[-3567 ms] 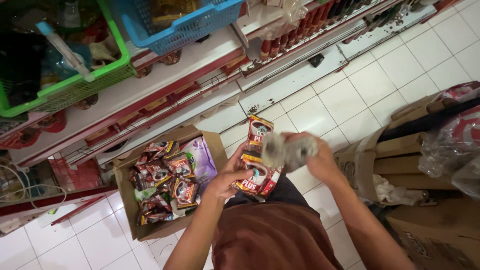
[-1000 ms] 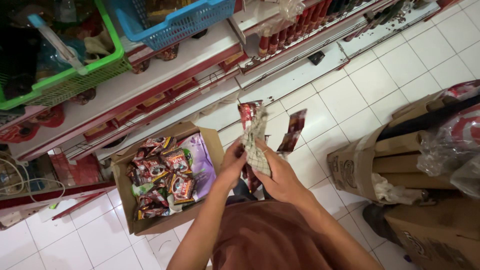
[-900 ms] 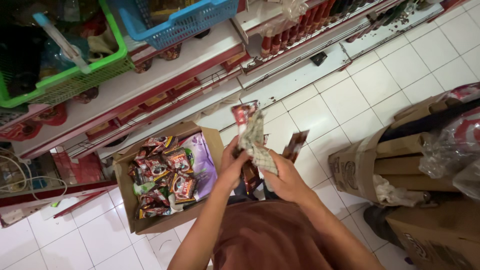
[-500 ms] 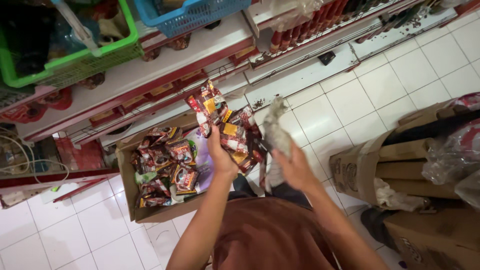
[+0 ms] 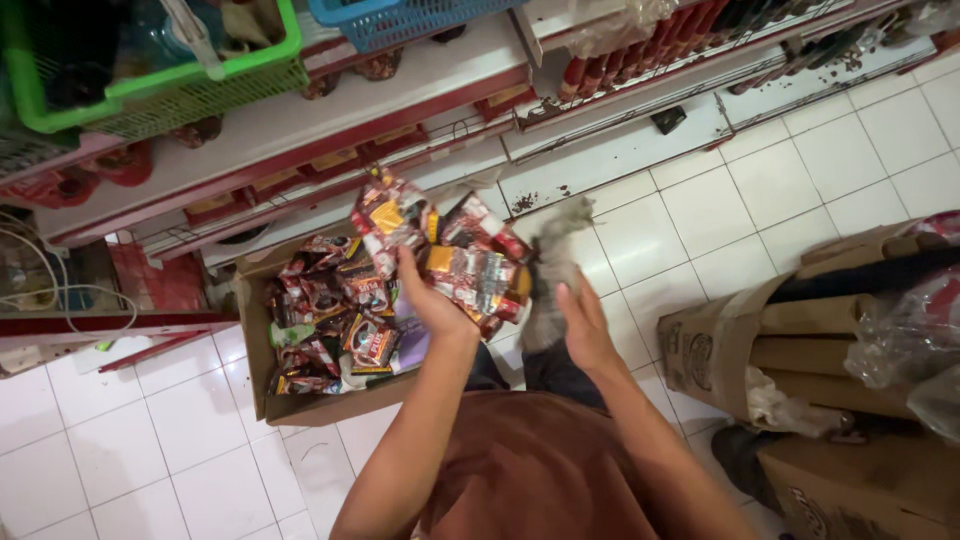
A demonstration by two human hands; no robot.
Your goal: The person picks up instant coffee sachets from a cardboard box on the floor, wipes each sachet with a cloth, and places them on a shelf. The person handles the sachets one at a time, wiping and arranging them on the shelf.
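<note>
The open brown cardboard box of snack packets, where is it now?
The open brown cardboard box sits on the white tiled floor, left of the left hand, below the shelves.

the scene is evenly and fairly brightly lit, probably from overhead, since shadows are soft and short. the white tiled floor (image 5: 760, 190) towards two o'clock reads cleanest and lightest, with only a mild sheen and no hard glare. the right hand (image 5: 580, 320) and the pale wrapper (image 5: 552, 270) it holds are smeared by motion blur, so their outlines dissolve. the sachet strips (image 5: 450, 255) in the left hand (image 5: 425, 300) are sharper, with small glints on the foil. the green basket (image 5: 160, 75) at eleven o'clock looks darker inside. straight shelf lines bow slightly near the edges.
</note>
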